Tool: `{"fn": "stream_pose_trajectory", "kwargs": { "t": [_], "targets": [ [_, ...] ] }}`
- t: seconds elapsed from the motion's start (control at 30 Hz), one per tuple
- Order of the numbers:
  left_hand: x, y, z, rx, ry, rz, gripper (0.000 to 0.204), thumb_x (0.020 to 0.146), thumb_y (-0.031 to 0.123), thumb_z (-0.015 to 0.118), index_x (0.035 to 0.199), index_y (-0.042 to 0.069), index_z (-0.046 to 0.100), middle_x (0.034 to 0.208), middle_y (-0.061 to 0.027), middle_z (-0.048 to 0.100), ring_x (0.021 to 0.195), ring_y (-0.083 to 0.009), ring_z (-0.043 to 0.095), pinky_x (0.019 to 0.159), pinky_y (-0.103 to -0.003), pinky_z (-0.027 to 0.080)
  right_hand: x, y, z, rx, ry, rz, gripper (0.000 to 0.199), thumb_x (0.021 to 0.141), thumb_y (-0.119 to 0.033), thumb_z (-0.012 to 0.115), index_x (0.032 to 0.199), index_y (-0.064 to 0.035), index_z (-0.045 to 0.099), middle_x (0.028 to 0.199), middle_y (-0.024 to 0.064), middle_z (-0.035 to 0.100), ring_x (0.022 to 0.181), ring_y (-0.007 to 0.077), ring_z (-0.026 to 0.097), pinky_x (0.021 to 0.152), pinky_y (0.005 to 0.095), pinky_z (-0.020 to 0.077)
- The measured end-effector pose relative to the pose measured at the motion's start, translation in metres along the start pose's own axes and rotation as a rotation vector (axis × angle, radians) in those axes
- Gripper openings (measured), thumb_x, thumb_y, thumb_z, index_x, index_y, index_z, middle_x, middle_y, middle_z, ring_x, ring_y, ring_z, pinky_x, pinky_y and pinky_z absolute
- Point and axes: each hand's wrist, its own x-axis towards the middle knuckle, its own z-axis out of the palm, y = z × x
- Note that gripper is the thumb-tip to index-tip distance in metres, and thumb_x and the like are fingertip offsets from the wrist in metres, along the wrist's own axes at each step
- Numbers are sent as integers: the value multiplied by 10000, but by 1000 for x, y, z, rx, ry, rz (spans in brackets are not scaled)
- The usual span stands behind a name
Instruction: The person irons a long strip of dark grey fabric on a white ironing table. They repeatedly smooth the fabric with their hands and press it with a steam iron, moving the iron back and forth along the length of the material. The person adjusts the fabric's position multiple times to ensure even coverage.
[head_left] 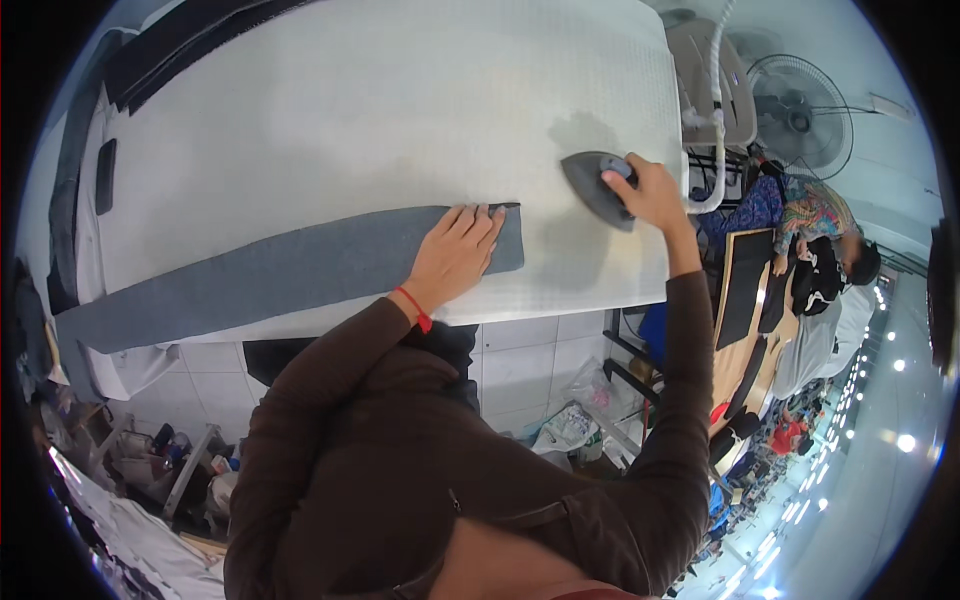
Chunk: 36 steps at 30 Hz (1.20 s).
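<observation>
A long strip of grey-blue fabric lies along the near side of the white padded table, its left end hanging past the table's corner. My left hand rests flat on the strip close to its right end, fingers stretched toward the dark far edge. To the right, my right hand is wrapped round the handle of a dark iron. The iron stands on the bare white cover, apart from the fabric, with its tip pointing to the far left.
Folded dark fabric lies at the far left, with a small dark flat piece nearer. Beyond the right edge are a white hose, a chair, a fan and another person at a wooden table.
</observation>
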Motion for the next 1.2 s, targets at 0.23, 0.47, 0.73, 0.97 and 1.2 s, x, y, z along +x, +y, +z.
{"fn": "stream_pose_trajectory", "kwargs": {
  "t": [0.23,0.47,0.73,0.97,1.2],
  "targets": [
    [-5,2,1,-1,4,3,567,1082,259,690,1599,36,626,1447,-158,685,1374,-327,633,1251,-476,475,4,-100,2,185,-50,-105,561,1026,-591,767,1087,-34,798,829,217,783,801,435,787,729,509,590],
    [-5,2,1,-46,22,9,534,1057,227,707,1545,14,660,1431,-161,699,1364,-342,645,1234,-485,494,-1,-119,23,13,-16,-273,525,1008,-566,813,1032,-47,741,794,179,748,747,421,743,668,511,543],
    [-9,-21,-8,-182,137,-82,433,952,105,708,1373,3,719,1282,-128,691,1197,-308,657,1054,-449,558,-16,-118,36,-24,82,-342,575,1027,-629,771,1000,-57,712,716,154,708,662,402,721,610,495,533],
    [-19,-90,-40,-114,76,172,322,886,110,716,1195,25,744,1160,-90,657,1098,-276,645,951,-391,569,-21,-115,43,-60,116,-379,584,1032,-641,762,997,-61,706,689,142,691,628,383,713,592,482,534],
    [-25,-105,-42,-34,117,457,331,877,73,756,1187,-42,771,1145,-113,684,1075,-276,686,913,-391,629,-23,-126,49,-37,127,-390,581,1024,-638,773,992,-62,702,688,136,691,605,376,702,567,469,528]
  ]
}}
